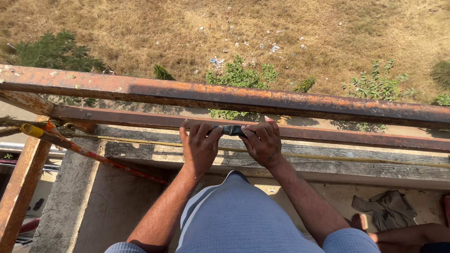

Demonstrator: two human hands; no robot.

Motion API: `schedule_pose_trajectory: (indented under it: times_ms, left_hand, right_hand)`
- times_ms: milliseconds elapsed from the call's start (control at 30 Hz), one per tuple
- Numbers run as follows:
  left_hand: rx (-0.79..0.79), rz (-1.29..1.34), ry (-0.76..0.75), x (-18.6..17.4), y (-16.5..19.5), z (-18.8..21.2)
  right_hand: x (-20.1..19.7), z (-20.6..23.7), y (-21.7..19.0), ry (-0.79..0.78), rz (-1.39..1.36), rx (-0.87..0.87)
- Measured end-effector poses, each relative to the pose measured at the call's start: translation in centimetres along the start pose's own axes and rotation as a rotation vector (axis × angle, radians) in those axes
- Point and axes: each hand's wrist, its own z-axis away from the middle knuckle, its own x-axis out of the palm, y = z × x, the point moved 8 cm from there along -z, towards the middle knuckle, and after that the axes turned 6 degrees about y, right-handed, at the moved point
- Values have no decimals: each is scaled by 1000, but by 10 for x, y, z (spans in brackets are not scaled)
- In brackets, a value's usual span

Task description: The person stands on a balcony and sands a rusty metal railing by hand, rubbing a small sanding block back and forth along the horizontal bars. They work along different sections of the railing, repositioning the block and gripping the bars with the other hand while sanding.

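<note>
A small black object (pixel 232 130), flat and narrow, is held between both my hands against the lower rusty rail (pixel 337 135). My left hand (pixel 199 146) grips its left end, my right hand (pixel 263 141) its right end. What the object is cannot be told; fingers hide most of it. A yellowish rope (pixel 140 142) runs along the weathered plank (pixel 337 161) just below my hands.
An upper rusty steel rail (pixel 225 96) crosses the view above my hands. At left, a rusty post (pixel 21 187) and a red-orange rod with a yellow tip (pixel 33 130). Dry grass and green weeds (pixel 241 75) lie far below. A grey cloth (pixel 386 208) sits lower right.
</note>
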Motion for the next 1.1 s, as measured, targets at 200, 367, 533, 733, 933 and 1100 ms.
schedule_pose_trajectory:
  times_ms: [200, 367, 533, 733, 933, 1100]
  left_hand:
    - [32, 51, 21, -5, 5, 3]
    - [21, 137, 17, -6, 8, 12]
    - [2, 107, 46, -12, 12, 13]
    - [-22, 102, 13, -10, 13, 21]
    - [-47, 109, 26, -6, 12, 30]
    - [-58, 80, -2, -6, 14, 30]
  right_hand:
    - [-5, 4, -5, -9, -7, 38]
    - [-12, 9, -9, -25, -41, 70]
    - [-25, 1, -18, -17, -27, 68]
    - [-30, 2, -27, -18, -12, 47]
    - [-32, 5, -30, -44, -28, 69]
    - [-37, 6, -36, -21, 6, 66]
